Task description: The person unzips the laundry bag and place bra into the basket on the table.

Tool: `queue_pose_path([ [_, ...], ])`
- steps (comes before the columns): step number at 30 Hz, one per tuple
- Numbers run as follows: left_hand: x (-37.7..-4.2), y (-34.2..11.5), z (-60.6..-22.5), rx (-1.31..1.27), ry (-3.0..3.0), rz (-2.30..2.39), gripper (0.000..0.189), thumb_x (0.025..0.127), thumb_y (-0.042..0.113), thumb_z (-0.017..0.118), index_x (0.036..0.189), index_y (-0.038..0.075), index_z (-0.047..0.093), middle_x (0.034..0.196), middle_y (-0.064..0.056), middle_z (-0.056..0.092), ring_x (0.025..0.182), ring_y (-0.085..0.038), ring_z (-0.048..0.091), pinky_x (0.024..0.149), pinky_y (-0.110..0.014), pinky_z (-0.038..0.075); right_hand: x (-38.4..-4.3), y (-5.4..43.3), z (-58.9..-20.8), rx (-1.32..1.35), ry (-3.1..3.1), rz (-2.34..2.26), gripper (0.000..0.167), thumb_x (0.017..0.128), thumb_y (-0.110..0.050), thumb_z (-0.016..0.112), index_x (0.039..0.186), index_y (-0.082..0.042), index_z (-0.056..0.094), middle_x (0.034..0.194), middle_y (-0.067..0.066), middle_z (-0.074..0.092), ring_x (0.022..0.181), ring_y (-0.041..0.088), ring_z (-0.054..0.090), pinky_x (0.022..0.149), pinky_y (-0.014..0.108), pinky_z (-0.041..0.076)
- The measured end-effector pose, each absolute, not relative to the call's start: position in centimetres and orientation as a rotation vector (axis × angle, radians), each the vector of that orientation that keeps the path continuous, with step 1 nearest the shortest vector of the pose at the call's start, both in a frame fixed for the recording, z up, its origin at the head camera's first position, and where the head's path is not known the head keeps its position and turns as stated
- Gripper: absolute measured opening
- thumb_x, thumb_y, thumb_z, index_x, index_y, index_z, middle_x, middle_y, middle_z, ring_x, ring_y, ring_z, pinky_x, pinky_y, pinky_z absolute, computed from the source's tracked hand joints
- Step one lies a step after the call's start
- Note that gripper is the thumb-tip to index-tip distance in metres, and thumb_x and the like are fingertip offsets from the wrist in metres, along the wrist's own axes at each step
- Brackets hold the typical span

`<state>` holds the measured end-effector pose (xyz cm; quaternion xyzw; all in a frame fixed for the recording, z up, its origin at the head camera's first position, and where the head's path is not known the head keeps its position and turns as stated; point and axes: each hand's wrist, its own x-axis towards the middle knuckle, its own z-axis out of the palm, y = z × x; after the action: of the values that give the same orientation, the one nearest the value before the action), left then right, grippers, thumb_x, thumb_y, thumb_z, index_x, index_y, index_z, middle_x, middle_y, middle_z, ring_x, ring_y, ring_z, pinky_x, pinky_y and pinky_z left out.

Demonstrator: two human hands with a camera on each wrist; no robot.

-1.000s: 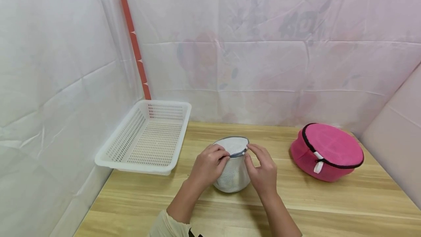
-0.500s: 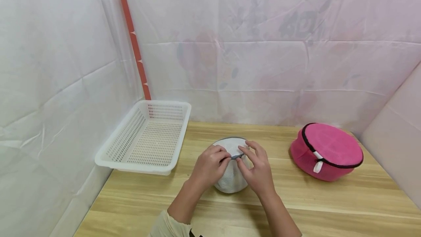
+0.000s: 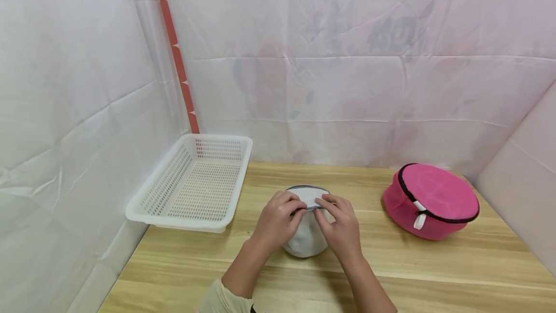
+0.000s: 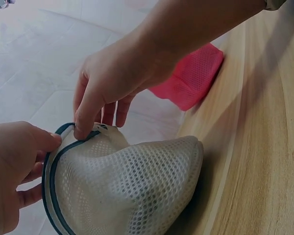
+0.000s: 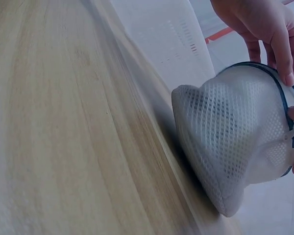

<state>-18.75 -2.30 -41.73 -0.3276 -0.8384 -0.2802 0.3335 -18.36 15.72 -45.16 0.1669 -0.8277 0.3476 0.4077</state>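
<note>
A small white mesh laundry bag with a blue-grey zipped rim stands on the wooden table between both hands. My left hand pinches the near left part of the rim between thumb and fingers. Close beside it, my right hand grips the rim with thumb below and fingertips on top. In the right wrist view, a white zipper pull lies on the rim right by the right fingertips. The mesh side sags and creases in the left wrist view. The bag's contents are hidden.
A white perforated plastic basket sits at the table's left. To the right stands a round pink mesh bag with black zipper trim and a white tab. Pale sheeting encloses the back and sides of the wooden table.
My right hand has moved left along the rim, closer to the left hand. The left hand keeps its hold in about the same place. The bag's top now looks flatter.
</note>
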Motion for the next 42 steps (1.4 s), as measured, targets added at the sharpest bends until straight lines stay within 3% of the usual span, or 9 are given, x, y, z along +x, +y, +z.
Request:
queue_pose_path([
  [4, -18.8, -2.4, -41.7, -0.776, -2.154, -0.773, 0.014, 0.079, 0.012, 0.082, 0.091, 0.013, 0.076, 0.096, 0.000, 0.062, 0.089, -0.017, 0.055, 0.077, -0.027, 0.049, -18.4, 15.7, -45.2, 0.359, -2.040, 0.915, 0.020, 0.076, -0.003, 0.080, 0.096, -0.004, 0.078, 0.103, 0.012, 0.070, 0.099, 0.031, 0.064, 0.094, 0.008, 0.039],
  [7, -18.8, -2.4, -41.6, -0.717, -2.144, -0.795, 0.020, 0.075, 0.010, 0.085, 0.093, 0.013, 0.074, 0.095, 0.000, 0.058, 0.089, -0.018, 0.053, 0.076, -0.028, 0.049, -18.5, 15.8, -45.2, 0.306, -2.015, 0.969, 0.019, 0.076, -0.002, 0.079, 0.095, -0.002, 0.078, 0.100, 0.012, 0.068, 0.095, 0.028, 0.064, 0.092, 0.003, 0.037],
  [15, -18.8, -2.5, -41.7, -0.691, -2.174, -0.851, 0.033, 0.074, 0.010, 0.085, 0.100, 0.012, 0.065, 0.095, -0.002, 0.056, 0.090, -0.016, 0.054, 0.074, -0.025, 0.053, -18.5, 15.6, -45.2, 0.176, -1.940, 1.227, 0.016, 0.080, 0.003, 0.077, 0.095, 0.001, 0.076, 0.095, 0.011, 0.063, 0.088, 0.004, 0.059, 0.080, 0.011, 0.054],
  [21, -18.7, -2.7, -41.8, -0.741, -2.258, -0.821, 0.019, 0.080, 0.013, 0.081, 0.093, 0.014, 0.067, 0.092, 0.002, 0.064, 0.088, -0.012, 0.059, 0.075, -0.024, 0.053, -18.5, 15.6, -45.1, -0.105, -1.883, 1.477, 0.009, 0.087, -0.011, 0.074, 0.094, -0.004, 0.076, 0.089, 0.002, 0.066, 0.085, 0.006, 0.064, 0.069, 0.011, 0.054],
  [26, -18.7, -2.8, -41.8, -0.783, -2.548, -0.728, 0.008, 0.087, 0.026, 0.075, 0.090, 0.020, 0.072, 0.090, 0.010, 0.067, 0.085, -0.006, 0.062, 0.075, -0.024, 0.052, -18.8, 15.9, -45.3, -0.334, -1.817, 1.709, 0.021, 0.091, -0.017, 0.071, 0.095, 0.003, 0.073, 0.079, -0.003, 0.064, 0.067, 0.001, 0.065, 0.063, 0.015, 0.056],
  [32, -18.9, -2.8, -41.9, -0.823, -2.731, -0.700, 0.015, 0.090, 0.038, 0.071, 0.087, 0.023, 0.072, 0.081, 0.014, 0.064, 0.077, -0.002, 0.059, 0.069, -0.024, 0.049, -19.0, 16.4, -45.3, -0.515, -1.734, 1.988, 0.033, 0.093, -0.023, 0.068, 0.106, 0.007, 0.067, 0.074, -0.008, 0.065, 0.067, 0.002, 0.065, 0.064, 0.020, 0.058],
  [37, -19.0, -2.8, -42.0, -0.868, -2.756, -0.792, 0.033, 0.097, 0.044, 0.058, 0.071, 0.024, 0.064, 0.066, 0.014, 0.051, 0.063, -0.002, 0.046, 0.057, -0.020, 0.040, -19.1, 16.5, -45.1, -0.559, -1.757, 2.087, 0.034, 0.094, -0.026, 0.067, 0.100, 0.008, 0.066, 0.072, -0.009, 0.069, 0.072, 0.005, 0.069, 0.068, 0.025, 0.060],
  [42, -18.8, -2.8, -42.1, -0.811, -2.825, -0.804, 0.036, 0.103, 0.038, 0.048, 0.073, 0.023, 0.062, 0.066, 0.010, 0.050, 0.065, -0.005, 0.049, 0.059, -0.024, 0.043, -19.2, 16.6, -45.3, -0.576, -1.891, 2.150, 0.046, 0.093, -0.035, 0.067, 0.106, 0.009, 0.068, 0.070, -0.006, 0.071, 0.068, 0.006, 0.070, 0.066, 0.026, 0.059],
])
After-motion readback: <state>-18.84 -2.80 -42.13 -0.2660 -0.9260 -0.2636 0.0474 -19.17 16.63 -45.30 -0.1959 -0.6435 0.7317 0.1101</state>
